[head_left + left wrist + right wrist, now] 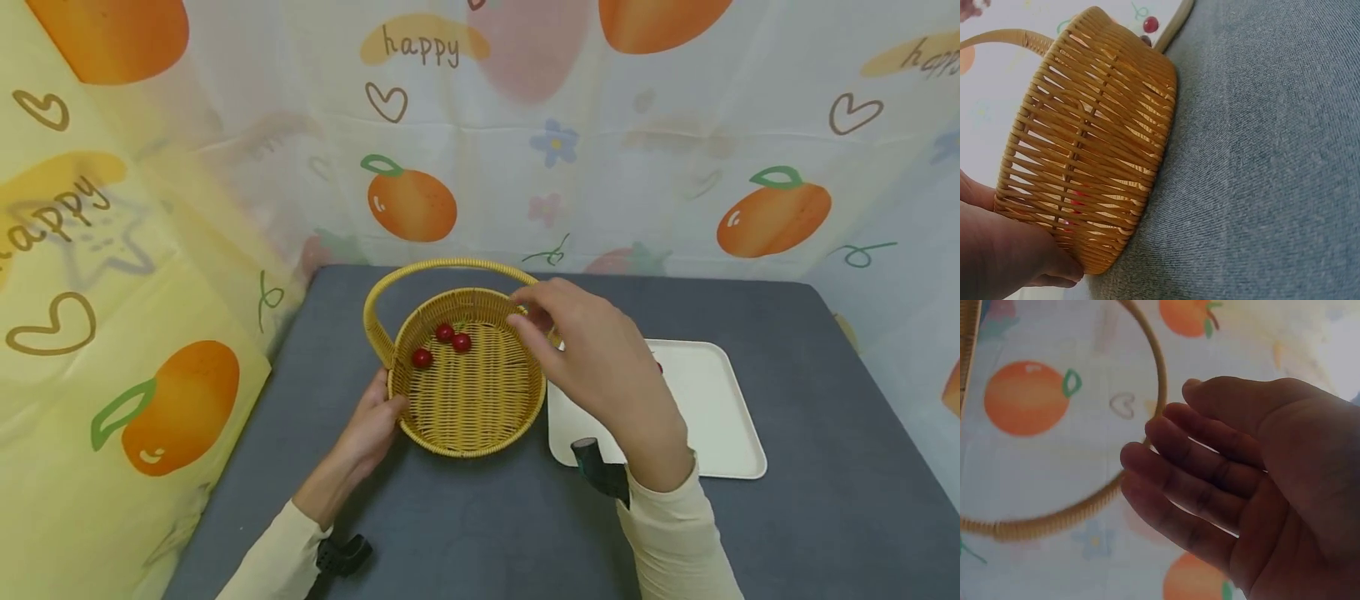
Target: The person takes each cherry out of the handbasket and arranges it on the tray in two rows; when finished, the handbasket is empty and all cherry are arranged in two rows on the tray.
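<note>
A round yellow wicker basket (472, 408) with a tall hoop handle stands on the table. Three dark red cherries (422, 358) lie inside it, toward the back left. My left hand (371, 421) grips the basket's left rim, thumb over the edge and fingers against the outer wall (1085, 144). Over the basket's right edge, close to the handle (1161, 375), hovers my right hand (592, 358). Its fingers are loosely bent with nothing in them, and the palm shows bare in the right wrist view. That hand partly covers a white tray (712, 417).
In the left wrist view a red cherry (1150, 24) shows by the tray edge, with a darker round one (1145, 40) beside it. A grey cloth (487, 533) covers the table. Behind hangs a fruit-printed curtain (637, 167), and another yellowish sheet (67, 467) hangs at the left.
</note>
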The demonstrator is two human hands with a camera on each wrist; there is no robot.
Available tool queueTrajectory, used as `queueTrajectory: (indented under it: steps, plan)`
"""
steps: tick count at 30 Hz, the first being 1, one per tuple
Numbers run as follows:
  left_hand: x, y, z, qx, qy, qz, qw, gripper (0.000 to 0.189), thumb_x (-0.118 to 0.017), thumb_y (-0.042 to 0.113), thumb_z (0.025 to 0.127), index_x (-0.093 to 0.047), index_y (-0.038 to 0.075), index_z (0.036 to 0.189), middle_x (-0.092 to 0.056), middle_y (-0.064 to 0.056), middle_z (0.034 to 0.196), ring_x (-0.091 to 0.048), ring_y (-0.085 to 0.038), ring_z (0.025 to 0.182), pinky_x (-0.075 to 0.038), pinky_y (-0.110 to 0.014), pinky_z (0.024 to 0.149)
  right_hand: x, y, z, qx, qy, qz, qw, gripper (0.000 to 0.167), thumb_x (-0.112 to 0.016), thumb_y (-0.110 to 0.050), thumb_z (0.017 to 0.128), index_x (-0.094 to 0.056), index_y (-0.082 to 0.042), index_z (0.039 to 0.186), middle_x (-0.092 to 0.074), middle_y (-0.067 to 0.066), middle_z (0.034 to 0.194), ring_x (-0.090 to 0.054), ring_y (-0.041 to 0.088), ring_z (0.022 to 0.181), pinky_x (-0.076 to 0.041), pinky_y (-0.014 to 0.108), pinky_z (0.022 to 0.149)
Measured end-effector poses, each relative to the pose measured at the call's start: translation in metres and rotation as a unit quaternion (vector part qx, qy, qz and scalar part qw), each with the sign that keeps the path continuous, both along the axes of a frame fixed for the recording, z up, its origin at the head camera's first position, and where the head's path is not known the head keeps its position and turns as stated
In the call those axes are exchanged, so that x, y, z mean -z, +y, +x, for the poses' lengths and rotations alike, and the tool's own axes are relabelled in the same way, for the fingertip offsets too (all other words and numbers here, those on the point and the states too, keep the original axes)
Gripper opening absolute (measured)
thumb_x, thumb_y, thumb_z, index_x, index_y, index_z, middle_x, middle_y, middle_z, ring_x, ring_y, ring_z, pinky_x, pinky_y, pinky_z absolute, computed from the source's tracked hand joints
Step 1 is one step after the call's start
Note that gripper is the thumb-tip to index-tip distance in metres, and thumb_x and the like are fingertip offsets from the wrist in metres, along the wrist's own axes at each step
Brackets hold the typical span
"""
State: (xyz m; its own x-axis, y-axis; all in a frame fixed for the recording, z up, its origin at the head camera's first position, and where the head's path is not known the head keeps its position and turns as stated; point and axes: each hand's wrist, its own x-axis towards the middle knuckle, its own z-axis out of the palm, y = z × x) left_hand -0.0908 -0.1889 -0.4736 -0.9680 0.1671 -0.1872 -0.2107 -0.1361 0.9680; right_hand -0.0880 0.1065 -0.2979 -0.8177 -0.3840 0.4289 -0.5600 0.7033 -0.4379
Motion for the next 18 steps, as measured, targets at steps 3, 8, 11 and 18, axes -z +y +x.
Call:
queueTrajectory:
  steps: [3, 8, 11, 18]
  plan:
    - [0.001, 0.000, -0.001, -0.002, -0.003, 0.001, 1.0000, 0.068, -0.034, -0.014, 0.097, -0.015, 0.000, 0.161, -0.029, -0.024, 0.162, -0.031, -0.034, 0.146, -0.028, -0.049, 0.120, -0.006, -0.021, -0.007, -0.021, 0.019, 0.034, 0.9990, 0.024, -0.068, -0.030, 0.104, -0.073, -0.017, 0.124, -0.070, -0.006, 0.110, -0.064, 0.009, 0.088, -0.055, 0.033, 0.072]
    - [0.003, -0.001, -0.001, -0.001, -0.006, 0.004, 1.0000, 0.070, -0.034, -0.014, 0.097, -0.013, 0.000, 0.163, -0.026, -0.023, 0.165, -0.029, -0.034, 0.149, -0.025, -0.050, 0.122, -0.004, -0.052, -0.027, -0.067, 0.028, 0.080, 0.9941, 0.021, -0.067, -0.028, 0.104, -0.074, -0.016, 0.120, -0.071, -0.005, 0.104, -0.061, 0.009, 0.084, -0.054, 0.031, 0.074]
    - [0.004, -0.002, -0.001, 0.003, -0.002, 0.007, 1.0000, 0.074, -0.034, -0.013, 0.097, -0.009, 0.003, 0.165, -0.022, -0.021, 0.168, -0.024, -0.033, 0.153, -0.021, -0.051, 0.124, 0.006, -0.073, -0.046, -0.083, -0.014, 0.121, 0.9890, 0.018, -0.066, -0.028, 0.105, -0.075, -0.017, 0.115, -0.071, -0.007, 0.101, -0.062, 0.009, 0.081, -0.054, 0.031, 0.074]
    - [0.003, -0.003, -0.001, -0.002, -0.002, 0.010, 0.9999, 0.072, -0.034, -0.014, 0.097, -0.011, 0.001, 0.164, -0.022, -0.022, 0.168, -0.023, -0.033, 0.153, -0.019, -0.051, 0.125, 0.043, -0.111, -0.091, -0.092, -0.110, 0.229, 0.9628, 0.014, -0.066, -0.026, 0.105, -0.074, -0.016, 0.112, -0.073, -0.003, 0.102, -0.065, 0.013, 0.080, -0.055, 0.032, 0.073]
